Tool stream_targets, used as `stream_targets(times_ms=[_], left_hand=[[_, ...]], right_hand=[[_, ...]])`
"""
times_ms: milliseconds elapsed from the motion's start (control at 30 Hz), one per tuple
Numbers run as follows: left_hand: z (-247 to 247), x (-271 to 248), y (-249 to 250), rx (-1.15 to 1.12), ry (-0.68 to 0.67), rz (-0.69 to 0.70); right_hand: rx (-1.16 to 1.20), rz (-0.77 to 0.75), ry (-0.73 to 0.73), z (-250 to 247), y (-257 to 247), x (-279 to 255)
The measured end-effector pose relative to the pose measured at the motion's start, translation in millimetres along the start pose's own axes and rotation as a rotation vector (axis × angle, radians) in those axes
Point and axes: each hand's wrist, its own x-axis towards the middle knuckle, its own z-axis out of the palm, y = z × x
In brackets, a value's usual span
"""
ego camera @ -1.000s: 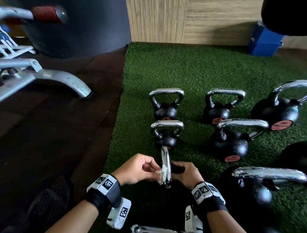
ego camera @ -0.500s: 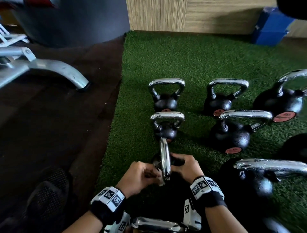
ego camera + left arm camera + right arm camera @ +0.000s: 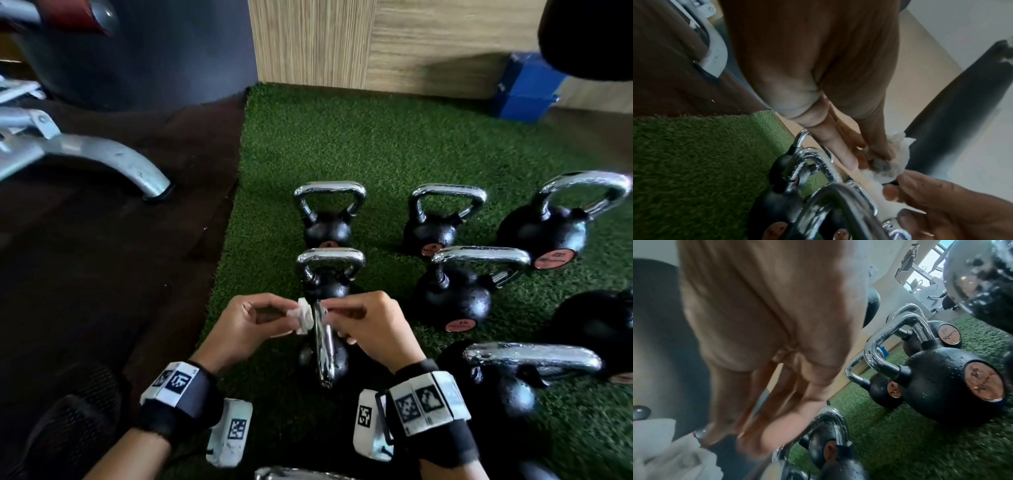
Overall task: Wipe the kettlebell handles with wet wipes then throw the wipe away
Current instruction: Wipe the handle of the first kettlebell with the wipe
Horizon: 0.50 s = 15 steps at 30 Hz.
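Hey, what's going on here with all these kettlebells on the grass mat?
A person is cleaning kettlebell handles. The left hand and right hand pinch a crumpled white wipe against the chrome handle of the nearest kettlebell. Other kettlebells stand on the green turf beyond. The wipe has not been thrown away yet.

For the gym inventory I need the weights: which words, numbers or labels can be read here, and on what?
Copper disc on the big kettlebell: embossed lettering, too blurred to read.
Farther copper disc: also unreadable.
Wrist bands: black-and-white coded squares, no words.
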Motion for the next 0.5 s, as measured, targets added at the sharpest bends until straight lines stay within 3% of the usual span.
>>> stream_targets(times_ms=[100,300,500], left_hand=[[6.8,4.8,12.3,-0.056,0.018,-0.009],[13.0,7.0,24.2,-0.037,0.01,-0.002],[6.5,3.4,22.8,0.36,-0.22,0.052]], right_hand=[[0.113,-0.049,-0.104,2.0,-10.3,0.5],[0.134,-0.121,0.086,9.7,-9.6,0.8],[0.047,-0.168,0.162,12.3,-0.9,-4.0]])
